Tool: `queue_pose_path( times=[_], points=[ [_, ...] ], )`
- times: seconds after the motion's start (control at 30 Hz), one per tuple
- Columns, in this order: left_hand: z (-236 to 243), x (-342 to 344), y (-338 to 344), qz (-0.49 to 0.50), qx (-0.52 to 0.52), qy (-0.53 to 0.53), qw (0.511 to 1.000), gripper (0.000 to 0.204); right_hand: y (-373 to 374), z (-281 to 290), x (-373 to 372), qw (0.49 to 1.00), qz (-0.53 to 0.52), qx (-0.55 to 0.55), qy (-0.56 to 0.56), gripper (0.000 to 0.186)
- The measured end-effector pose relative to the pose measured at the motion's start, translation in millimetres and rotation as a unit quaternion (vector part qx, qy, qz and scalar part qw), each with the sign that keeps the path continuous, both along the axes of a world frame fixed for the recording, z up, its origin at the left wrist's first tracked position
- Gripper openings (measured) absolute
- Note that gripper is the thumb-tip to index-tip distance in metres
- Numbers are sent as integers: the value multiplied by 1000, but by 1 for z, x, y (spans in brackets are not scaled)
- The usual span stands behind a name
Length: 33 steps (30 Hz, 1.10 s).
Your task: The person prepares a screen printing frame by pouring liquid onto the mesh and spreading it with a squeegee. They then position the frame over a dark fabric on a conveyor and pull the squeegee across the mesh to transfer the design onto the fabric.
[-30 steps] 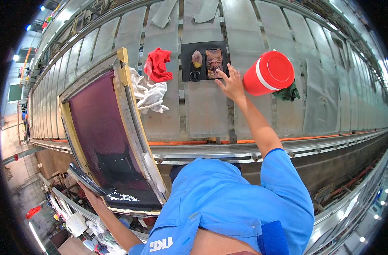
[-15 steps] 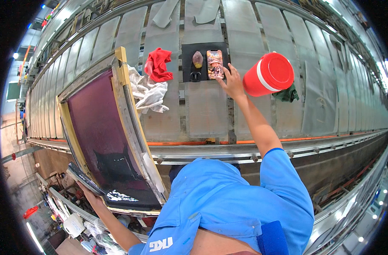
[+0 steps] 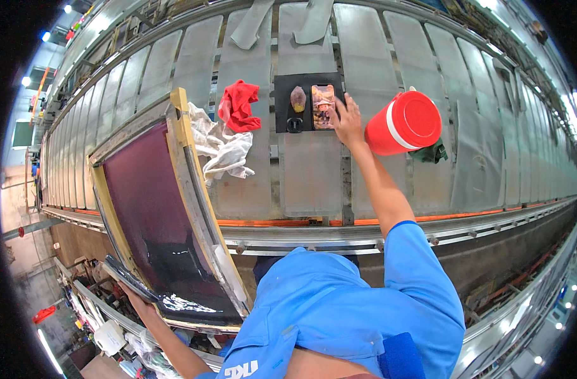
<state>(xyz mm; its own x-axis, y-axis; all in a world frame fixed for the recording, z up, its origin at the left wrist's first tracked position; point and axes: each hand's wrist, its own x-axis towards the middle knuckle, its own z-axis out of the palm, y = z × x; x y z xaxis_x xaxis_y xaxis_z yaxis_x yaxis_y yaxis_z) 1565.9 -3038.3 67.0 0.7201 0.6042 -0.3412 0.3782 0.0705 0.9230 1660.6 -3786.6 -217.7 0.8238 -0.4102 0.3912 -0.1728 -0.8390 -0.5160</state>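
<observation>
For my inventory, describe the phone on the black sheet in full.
The phone is a long rectangle with a dark rim. Its screen is lit, showing a picture in orange and pink tones. It lies face up on the right part of the black sheet, long sides running away from the person. The right hand is at its lower right edge; whether a fingertip touches it, I cannot tell.

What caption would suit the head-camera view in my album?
Right hand at a lit smartphone near a red lidded jug; left hand at a dark squeegee by a framed printing screen.
</observation>
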Motion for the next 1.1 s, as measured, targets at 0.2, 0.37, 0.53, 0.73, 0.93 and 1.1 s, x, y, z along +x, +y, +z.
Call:
queue_pose_path(
  times=[0.2,0.37,0.53,0.73,0.93,1.1],
  points=[
    [-13,-10,21,26,-31,-1,999,84,7,4,0,996,12,84,-42,43],
    [-10,16,0,83,-40,20,996,87,24,16,-41,986,108,125,-4,35],
    [-14,51,-2,53,7,44,998,87,20,17,-56,980,148,126,45,36],
    [-17,104,-5,91,-17,70,993,85,20,29,-31,988,102,105,50,41],
    [-18,121,-8,104,-17,83,991,84,20,21,-22,990,74,112,41,44],
    [-16,111,-8,63,-22,60,996,79,22,21,-32,991,70,107,42,44]
  ],
)
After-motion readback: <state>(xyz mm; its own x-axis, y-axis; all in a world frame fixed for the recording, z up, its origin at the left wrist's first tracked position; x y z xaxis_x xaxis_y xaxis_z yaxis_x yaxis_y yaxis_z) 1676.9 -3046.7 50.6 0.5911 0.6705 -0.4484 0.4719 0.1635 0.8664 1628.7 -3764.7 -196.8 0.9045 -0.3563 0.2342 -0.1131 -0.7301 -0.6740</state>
